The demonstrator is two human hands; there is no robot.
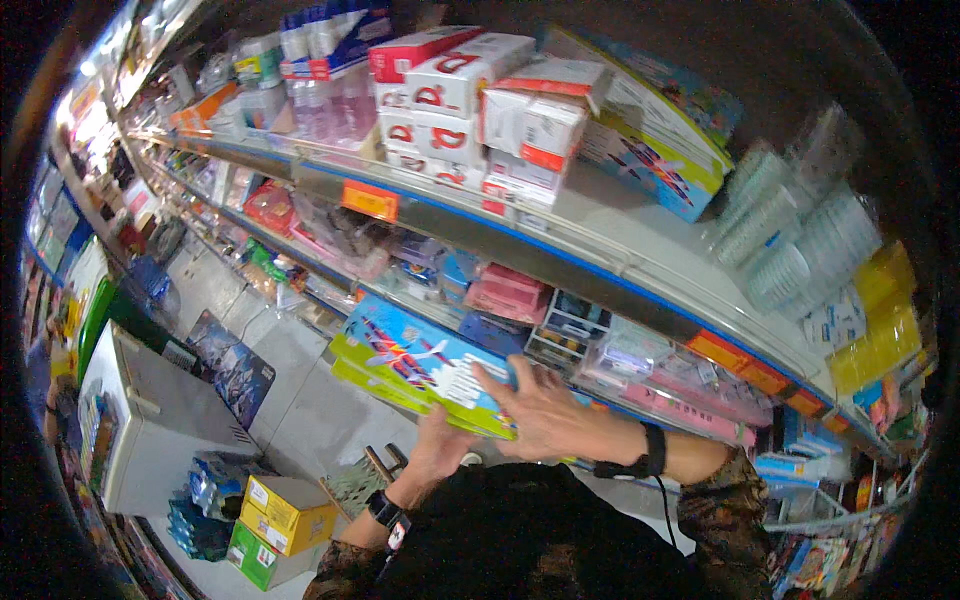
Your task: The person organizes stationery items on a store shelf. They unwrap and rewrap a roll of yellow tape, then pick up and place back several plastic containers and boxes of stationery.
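Flat toy boxes [409, 352] with an airplane picture, blue and lime green, are stacked in front of my chest, tilted down to the right. My left hand [442, 444] grips their near edge, its thumb on top. My right hand [541, 411] lies over their right end with the fingers spread on the top box; its underside is hidden. Similar airplane boxes [660, 161] lean on the upper shelf, right of white and red cartons [446, 97].
The upper shelf edge [480, 225] runs across beyond my hands, with clear plastic cups [795, 240] at its right. Pink and blue boxes [510, 291] fill the shelf below. A small stool [360, 480], yellow carton [289, 514] and white cabinet [169, 427] stand on the floor at left.
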